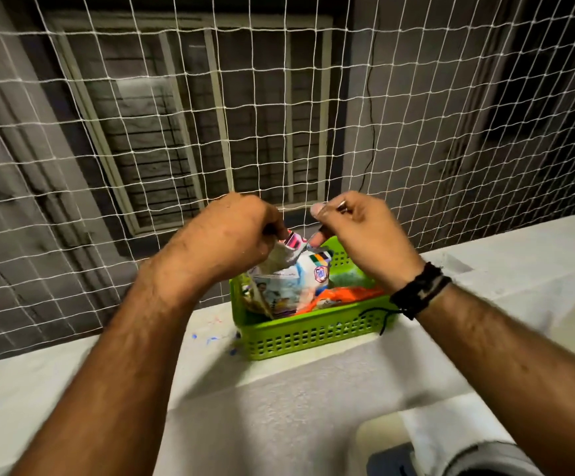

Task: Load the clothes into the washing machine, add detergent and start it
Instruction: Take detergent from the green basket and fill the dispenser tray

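Note:
A white and blue detergent packet stands in a green plastic basket on a white ledge. My left hand grips the packet's crumpled top. Over the basket's back right corner, my right hand pinches a small item between thumb and fingers; I cannot tell what it is. A black band sits on the right wrist. An orange packet lies in the basket beside the white one. At the bottom right corner a grey and white appliance edge shows, probably the washing machine.
The white ledge runs across the view, with blue marks left of the basket. A white mesh net hangs right behind the basket. Beyond it is a dark building wall with a window.

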